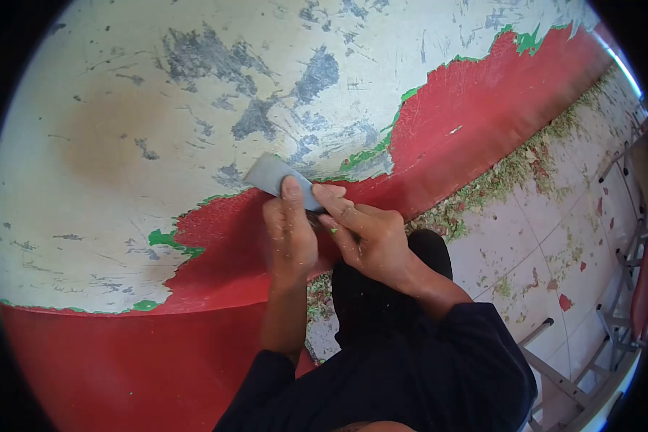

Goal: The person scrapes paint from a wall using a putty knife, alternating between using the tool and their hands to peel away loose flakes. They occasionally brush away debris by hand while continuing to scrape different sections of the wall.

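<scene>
A grey flat scraper blade (270,174) lies against the curved surface, at the border between the pale scraped area (122,137) and the red paint (223,230). My left hand (291,227) is closed on the scraper from the left, its thumb or a finger along the blade. From the right, my right hand (367,234) grips the scraper's lower end, fingers bent around it. The handle is mostly hidden by my fingers. Ragged green edges (167,239) show along the red paint's border, and grey patches mark the pale area.
Green and red paint flakes (529,169) lie along the wall's base and over the tiled floor (507,223). Metal frame legs (554,374) stand at the lower right. My dark-clothed knee (430,252) is just below my right hand.
</scene>
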